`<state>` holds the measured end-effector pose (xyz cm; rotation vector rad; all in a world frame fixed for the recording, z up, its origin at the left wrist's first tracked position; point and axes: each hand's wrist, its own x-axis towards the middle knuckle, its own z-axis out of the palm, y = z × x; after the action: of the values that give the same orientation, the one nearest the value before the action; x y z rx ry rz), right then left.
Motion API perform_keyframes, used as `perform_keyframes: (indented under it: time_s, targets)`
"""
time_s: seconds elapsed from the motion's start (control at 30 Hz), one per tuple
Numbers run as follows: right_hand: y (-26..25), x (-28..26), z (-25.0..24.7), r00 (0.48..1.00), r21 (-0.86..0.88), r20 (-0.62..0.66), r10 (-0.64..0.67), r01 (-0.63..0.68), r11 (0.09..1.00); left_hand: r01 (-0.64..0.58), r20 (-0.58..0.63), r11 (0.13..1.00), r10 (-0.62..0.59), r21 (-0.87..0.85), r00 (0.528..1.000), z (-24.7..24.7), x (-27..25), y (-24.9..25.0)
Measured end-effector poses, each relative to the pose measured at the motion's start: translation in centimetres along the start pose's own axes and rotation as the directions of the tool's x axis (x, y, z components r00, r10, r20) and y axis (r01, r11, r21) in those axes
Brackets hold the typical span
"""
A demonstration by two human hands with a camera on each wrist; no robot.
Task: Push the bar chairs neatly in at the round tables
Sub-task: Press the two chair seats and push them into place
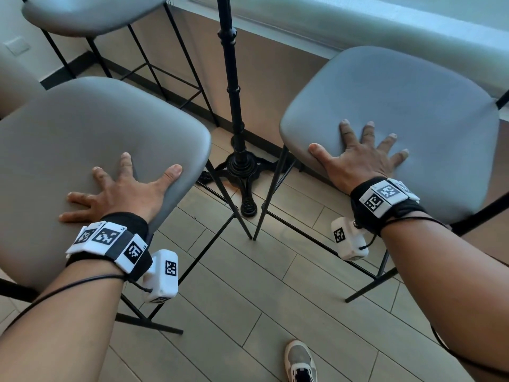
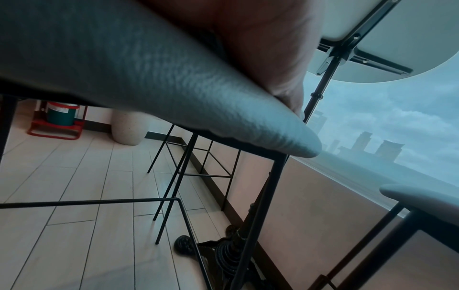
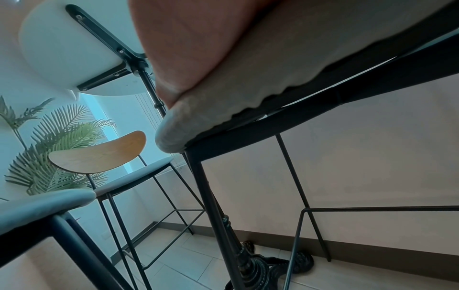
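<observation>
We press left hand flat on left chair seat, right hand flat on right chair seat — fingers spread, gripping nothing. Seats soft, thin legs tippy — push low, near front edge.

Open gap between left chair seat and right chair seat; black bench post stands in it, cast base spreading on floor. Chair legs converge just before base.

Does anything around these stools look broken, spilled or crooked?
Nothing looks damaged or spilled. The two grey stools under the left hand and right hand stand angled toward the black table post rather than squared to each other, so they are not yet tidy. The tiled floor shows no mess.
</observation>
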<state>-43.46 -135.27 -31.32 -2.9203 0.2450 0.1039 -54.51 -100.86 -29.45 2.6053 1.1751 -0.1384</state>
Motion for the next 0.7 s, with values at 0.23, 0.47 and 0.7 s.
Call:
perform_keyframes:
  time_s: [0.23, 0.47, 0.7]
  targets:
    - [0.0, -0.1, 0.1, 1.000, 0.003, 0.000, 0.004, -0.004, 1.000, 0.017, -0.001, 1.000, -0.017, 0.016, 1.000, 0.3, -0.3, -0.1]
    - [0.0, -0.1, 0.1, 1.000, -0.007, 0.001, 0.003, -0.003, 1.000, 0.031, -0.008, 0.999, -0.031, 0.012, 0.999, 0.7, -0.4, 0.1]
    - [0.1, -0.1, 0.1, 1.000, -0.033, 0.003, -0.004, 0.004, 0.999, 0.013, -0.023, 0.999, -0.012, 0.032, 1.000, 1.2, -0.3, -0.1]
